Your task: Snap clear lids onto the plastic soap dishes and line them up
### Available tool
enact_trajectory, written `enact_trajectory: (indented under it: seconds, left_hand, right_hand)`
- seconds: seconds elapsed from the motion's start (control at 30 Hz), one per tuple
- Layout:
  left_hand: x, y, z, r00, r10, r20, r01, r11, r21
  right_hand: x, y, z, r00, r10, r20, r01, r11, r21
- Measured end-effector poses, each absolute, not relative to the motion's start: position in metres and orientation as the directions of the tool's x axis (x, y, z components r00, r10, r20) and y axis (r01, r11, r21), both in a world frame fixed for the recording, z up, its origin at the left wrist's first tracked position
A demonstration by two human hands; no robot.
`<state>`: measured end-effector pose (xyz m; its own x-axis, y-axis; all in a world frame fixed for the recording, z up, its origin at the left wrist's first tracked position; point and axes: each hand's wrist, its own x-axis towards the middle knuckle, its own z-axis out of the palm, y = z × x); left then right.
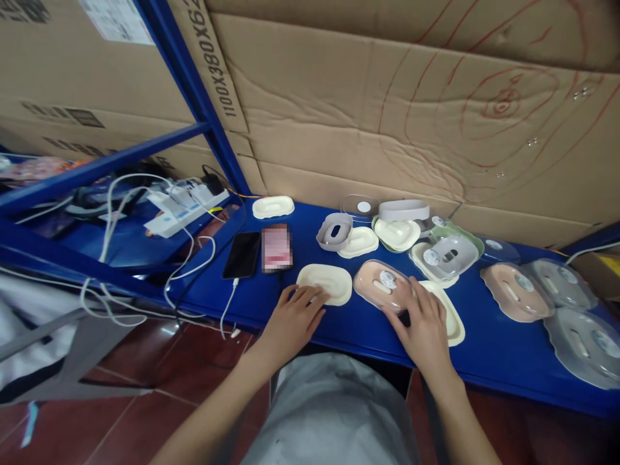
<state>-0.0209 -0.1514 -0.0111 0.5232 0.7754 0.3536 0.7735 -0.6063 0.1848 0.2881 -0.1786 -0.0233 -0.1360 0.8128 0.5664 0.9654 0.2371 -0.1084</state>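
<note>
A large cardboard sheet (320, 123) stands behind the blue table (339, 355), at 12 o'clock from you. Your right hand (426, 316) has its thumb and fingers set apart at the near right end of a pink box (371, 279), which lies at your 12 o'clock; whether you grip it firmly, I cannot tell. Your left hand (303, 313) is spread loosely, fingertips over the near edge of a cream tray (334, 279) at its 1 o'clock.

To handle the box well, bring thumb and fingers against opposite sides of the base and leave the clear lid unpressed, since it looks thin. Let the left hand steady the other end, at 9 o'clock.

The box is an oblong with rounded corners and a wavy rim; its see-through cover carries a round label (387, 279) and a pale, narrow bar.

Farther out, a second cream tray (453, 320) lies at 3 o'clock of your right hand, another pink box (513, 297) beyond it, and a black phone (241, 255) at 10 o'clock of your left.
</note>
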Motion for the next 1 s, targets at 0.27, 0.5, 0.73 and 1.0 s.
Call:
enact_trajectory:
  seconds: [0.27, 0.5, 0.73, 1.0]
  left_hand:
    - [-0.002, -0.087, 0.023, 0.405, 0.800, 0.443, 0.784, -0.553, 0.282]
    - [0.022, -0.008, 0.055, 0.337, 0.909, 0.244, 0.809, -0.412, 0.420]
    - [-0.027, -0.108, 0.060, 0.339, 0.941, -0.010, 0.043, -0.004, 0.999]
    - [-0.034, -0.166, 0.009, 0.250, 0.964, -0.095, 0.061, 0.082, 0.995]
  right_hand:
    - [0.278, -0.182, -0.028, -0.265, 0.757, 0.597, 0.926, 0.374, -0.062]
    - [0.281, -0.185, -0.027, -0.315, 0.735, 0.600, 0.904, 0.425, -0.045]
    - [0.253, -0.197, -0.019, -0.306, 0.581, 0.754, 0.836, 0.543, -0.078]
    - [0.244, -0.195, -0.017, -0.497, 0.668, 0.554, 0.680, 0.697, -0.230]
